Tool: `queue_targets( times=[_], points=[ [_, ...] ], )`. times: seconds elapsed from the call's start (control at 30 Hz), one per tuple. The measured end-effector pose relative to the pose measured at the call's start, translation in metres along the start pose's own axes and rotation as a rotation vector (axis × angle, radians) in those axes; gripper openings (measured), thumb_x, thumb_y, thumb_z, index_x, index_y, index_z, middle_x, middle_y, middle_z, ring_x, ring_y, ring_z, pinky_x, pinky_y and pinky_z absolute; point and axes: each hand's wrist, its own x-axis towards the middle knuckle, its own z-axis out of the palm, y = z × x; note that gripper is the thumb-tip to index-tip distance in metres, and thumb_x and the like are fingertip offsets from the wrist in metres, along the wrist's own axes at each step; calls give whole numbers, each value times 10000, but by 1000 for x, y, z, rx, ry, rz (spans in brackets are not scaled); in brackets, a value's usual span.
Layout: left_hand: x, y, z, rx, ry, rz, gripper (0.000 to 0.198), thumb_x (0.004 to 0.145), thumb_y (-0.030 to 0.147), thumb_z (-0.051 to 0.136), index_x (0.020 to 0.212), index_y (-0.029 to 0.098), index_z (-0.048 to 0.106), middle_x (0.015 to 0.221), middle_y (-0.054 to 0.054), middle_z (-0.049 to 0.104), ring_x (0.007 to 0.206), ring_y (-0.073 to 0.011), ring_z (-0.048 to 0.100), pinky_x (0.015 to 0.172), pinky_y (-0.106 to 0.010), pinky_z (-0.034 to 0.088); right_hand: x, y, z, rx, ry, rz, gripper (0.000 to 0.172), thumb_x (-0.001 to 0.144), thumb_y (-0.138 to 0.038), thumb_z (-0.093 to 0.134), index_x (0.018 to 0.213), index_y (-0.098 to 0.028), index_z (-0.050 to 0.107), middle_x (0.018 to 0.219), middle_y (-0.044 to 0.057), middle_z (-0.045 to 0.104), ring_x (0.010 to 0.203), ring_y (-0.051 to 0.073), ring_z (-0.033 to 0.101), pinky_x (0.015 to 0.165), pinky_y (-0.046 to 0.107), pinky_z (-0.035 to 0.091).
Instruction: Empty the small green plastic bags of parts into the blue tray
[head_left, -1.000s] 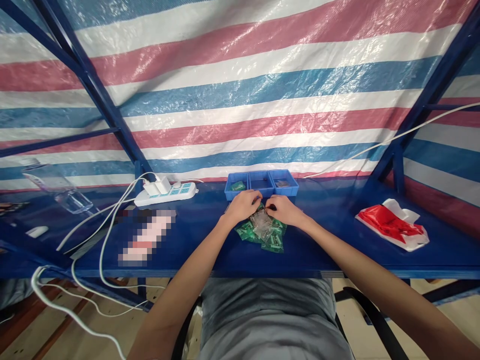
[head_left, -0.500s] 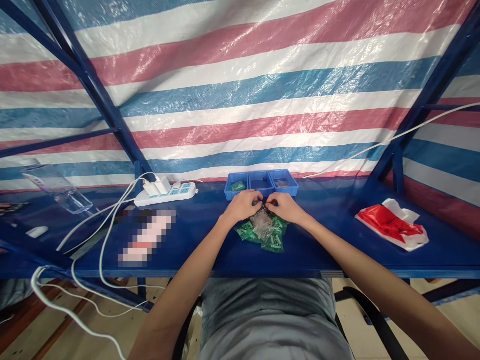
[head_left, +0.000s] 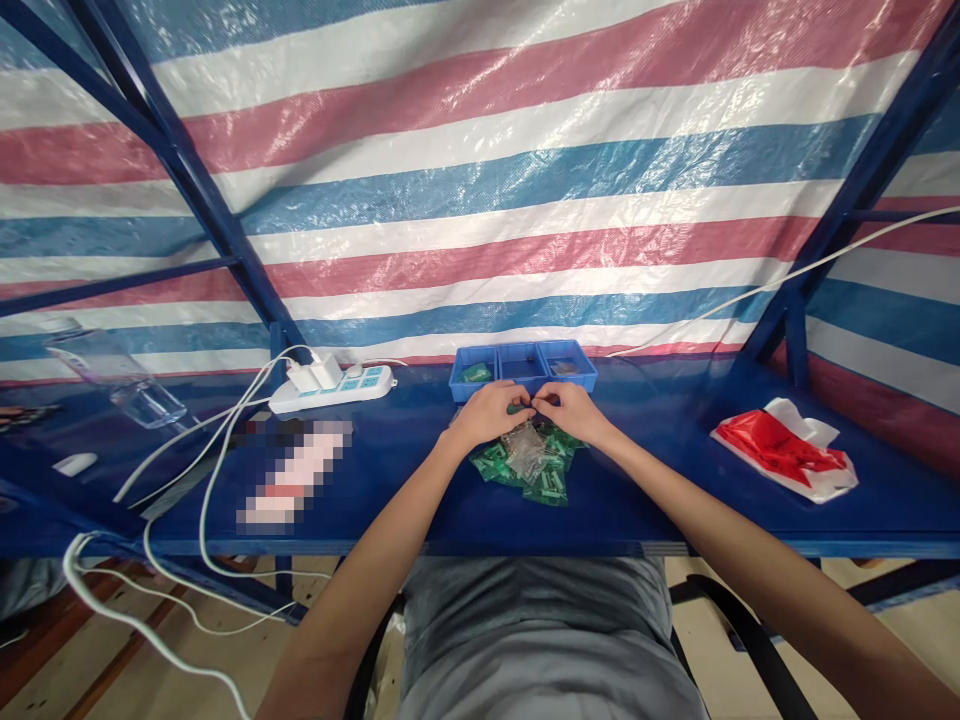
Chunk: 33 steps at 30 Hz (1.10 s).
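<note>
My left hand and my right hand meet fingertip to fingertip over a pile of green packets on the blue bench. Between the fingers sits a small green piece, pinched from both sides. A clear plastic bag of small parts lies on top of the pile, just below the hands. Right behind the hands stands a blue tray with three compartments; the left one holds a green item, and the right one small brownish bits.
A white power strip with plugged-in chargers and white cables lies at the left. A clear container stands far left. A red and white plastic bag rests at the right. A striped tarp hangs behind.
Both hands have shifted slightly up and away, toward the blue tray, with the fingertips still together. The clear bag shows more below them.
</note>
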Motion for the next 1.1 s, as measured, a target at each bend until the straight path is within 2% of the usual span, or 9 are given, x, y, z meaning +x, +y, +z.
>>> queue_targets(
  times=[0.3,0.5,0.7,0.93,1.1],
  points=[
    [0,-2,3,24,33,20,227,957,386,532,1012,211,666,923,-53,671,881,-215,636,730,-306,466,1,3,0,11,-21,24,170,862,-283,559,808,-186,688,803,47,724,733,205,645,677,299,435],
    [-1,-1,2,26,21,-2,263,982,369,479,1083,211,663,933,-60,677,871,-218,637,719,-311,464,0,2,0,-92,-38,-45,189,888,-238,489,771,-197,630,704,11,643,659,177,571,641,286,367],
    [-1,1,1,17,27,24,250,994,329,445,1022,207,661,925,-56,681,864,-211,635,738,-309,465,-1,1,3,-186,-23,-136,164,902,-202,507,766,-189,597,748,26,649,705,175,583,673,284,365],
    [0,1,2,30,30,42,343,1035,338,352,938,188,645,879,-68,663,823,-205,620,701,-301,438,-1,4,5,-185,1,-185,190,963,-289,507,817,-193,580,775,30,643,692,176,558,659,283,362],
    [0,2,1,21,37,27,361,1044,364,337,955,188,640,929,-73,673,839,-203,623,690,-290,430,0,4,4,-226,1,-209,254,961,-287,491,728,-198,541,705,19,595,657,171,523,644,287,329]
  ],
)
